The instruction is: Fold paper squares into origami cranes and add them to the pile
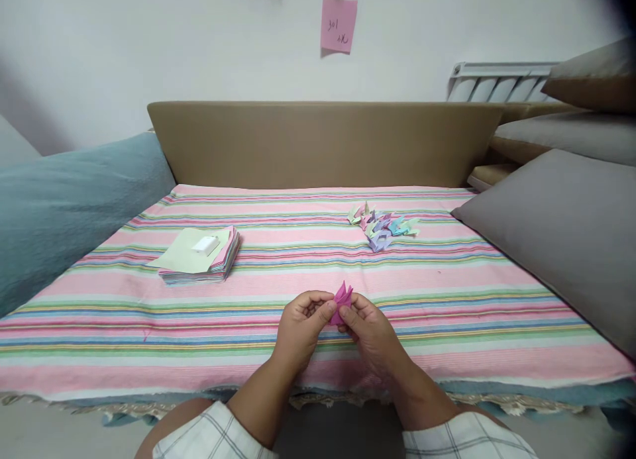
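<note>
Right, so both hands are in close together, low in the middle of the view, and between them sits the magenta folded paper (344, 296), pointed tips up, held just above the striped cloth (278, 270). The left hand (301, 323) pinches its left side, thumb in front, the other fingers curled behind. Over on the other side, the right hand (373, 326) has its thumb pressed on the front of the paper, fingers closed in behind it; how the hidden fingertips lie, you cannot tell.

Look beyond, a bit to the right, and there's a cluster of pastel folded papers (380, 239), lavender, pink, pale green and turquoise, bunched on the cloth. Off to the left, well apart from them, lies the stack of coloured paper sheets (226, 263), a pale green sheet (177, 252) askew on top and a small white block (205, 246) resting on that. Brown backrest (322, 144) behind, grey cushion (551, 227) leaning in at right, and a pink note (338, 25) up on the wall (199, 42)
</note>
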Motion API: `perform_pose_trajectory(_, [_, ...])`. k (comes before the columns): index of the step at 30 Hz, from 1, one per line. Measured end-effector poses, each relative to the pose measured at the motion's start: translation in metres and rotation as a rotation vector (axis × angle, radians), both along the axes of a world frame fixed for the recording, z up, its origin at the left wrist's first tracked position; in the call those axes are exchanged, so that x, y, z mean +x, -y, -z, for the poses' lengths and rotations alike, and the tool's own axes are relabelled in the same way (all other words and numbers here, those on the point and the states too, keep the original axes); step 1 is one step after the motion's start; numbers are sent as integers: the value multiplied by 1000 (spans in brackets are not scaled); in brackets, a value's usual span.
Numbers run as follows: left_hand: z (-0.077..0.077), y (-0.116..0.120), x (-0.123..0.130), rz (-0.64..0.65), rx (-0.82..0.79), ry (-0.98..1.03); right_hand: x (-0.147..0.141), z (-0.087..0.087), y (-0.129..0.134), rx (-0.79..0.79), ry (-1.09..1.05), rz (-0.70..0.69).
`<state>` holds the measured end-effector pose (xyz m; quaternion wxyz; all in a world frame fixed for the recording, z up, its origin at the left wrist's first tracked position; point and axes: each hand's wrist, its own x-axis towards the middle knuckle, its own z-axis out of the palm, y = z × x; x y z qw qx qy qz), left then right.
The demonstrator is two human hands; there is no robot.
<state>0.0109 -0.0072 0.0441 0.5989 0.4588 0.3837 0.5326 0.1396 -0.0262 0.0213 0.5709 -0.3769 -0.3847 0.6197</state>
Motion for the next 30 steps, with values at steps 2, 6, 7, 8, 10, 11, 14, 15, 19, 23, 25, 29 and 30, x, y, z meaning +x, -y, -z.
perform_pose_trajectory(2, [0,0,-1,22,-7,11,0,1,0,-2,-18,-18])
perform_pose_trajectory(6, [-2,1,-1,44,9,-7,2,5,0,7,-33,-24])
perform_pose_trajectory(7, [-2,2,-2,36,19,-16,2,6,0,12,-31,-26])
perform_pose_trajectory(8, [-2,3,-2,27,28,-25,2,7,-1,17,-29,-31])
perform_pose_trajectory(10, [-3,3,-2,18,40,-42,2,8,-1,30,-27,-44])
perform_pose_trajectory(11, [-3,3,-3,17,40,-48,2,8,-1,38,-25,-51])
perform_pose_trajectory(14, [-5,2,-5,53,34,-67,1,7,-1,70,-18,-64])
perform_pose_trajectory(15, [-6,2,-6,79,35,-76,2,6,0,80,-16,-73])
perform_pose_trajectory(19, [-10,-2,-13,202,23,-115,4,4,1,98,6,-147])
perform_pose_trajectory(23, [-16,-4,-19,273,8,-163,8,3,2,98,31,-225])
perform_pose_trajectory(25, [-18,-4,-20,275,15,-196,9,2,3,102,51,-239])
perform_pose_trajectory(29, [-17,-3,-19,236,7,-254,7,-1,3,97,115,-241])
perform_pose_trajectory(30, [-16,-3,-19,224,0,-254,7,-2,3,93,125,-234])
